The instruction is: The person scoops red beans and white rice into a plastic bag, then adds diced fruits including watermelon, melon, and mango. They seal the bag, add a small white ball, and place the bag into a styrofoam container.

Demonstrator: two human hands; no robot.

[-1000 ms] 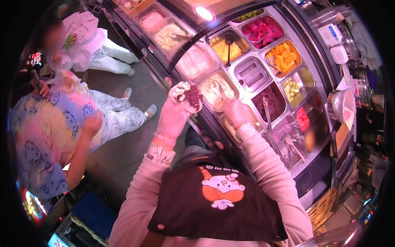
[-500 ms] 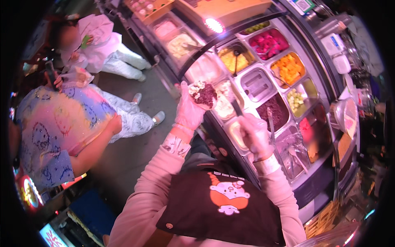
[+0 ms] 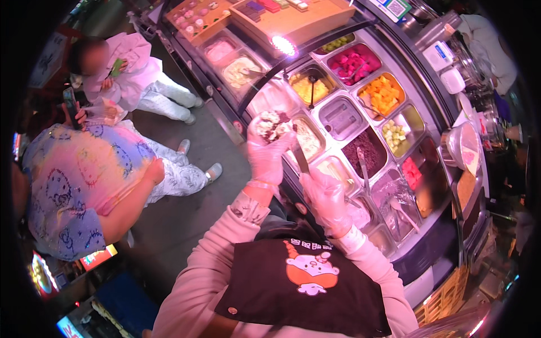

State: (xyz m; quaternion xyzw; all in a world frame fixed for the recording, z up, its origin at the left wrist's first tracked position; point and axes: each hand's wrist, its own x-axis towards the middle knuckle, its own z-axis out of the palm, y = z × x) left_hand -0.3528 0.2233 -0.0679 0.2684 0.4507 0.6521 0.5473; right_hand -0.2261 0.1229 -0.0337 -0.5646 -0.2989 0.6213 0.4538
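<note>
My left hand (image 3: 266, 160), in a clear plastic glove, is closed around a palm-sized round food portion (image 3: 273, 125) topped with dark purple grains and white cream. My gloved right hand (image 3: 327, 198) grips a flat spatula (image 3: 300, 155). Its blade reaches up toward the food, its tip close to my left fingers; whether they touch I cannot tell. Below the blade is a metal tub of white cream (image 3: 308, 138). A tub of dark purple grains (image 3: 366, 151), with a utensil in it, lies to the right.
Metal tubs hold orange cubes (image 3: 383, 94), magenta fruit (image 3: 354, 65), yellow pieces (image 3: 309, 87) and pale green cubes (image 3: 395, 137). A curved guard with a bright lamp (image 3: 283, 46) crosses the counter's far side. Two people stand to the left, one in a colourful shirt (image 3: 84, 174).
My right hand and the spatula have moved left and nearer to me, the blade now by the food. More white cream covers the purple grains. The counter has shifted slightly in view.
</note>
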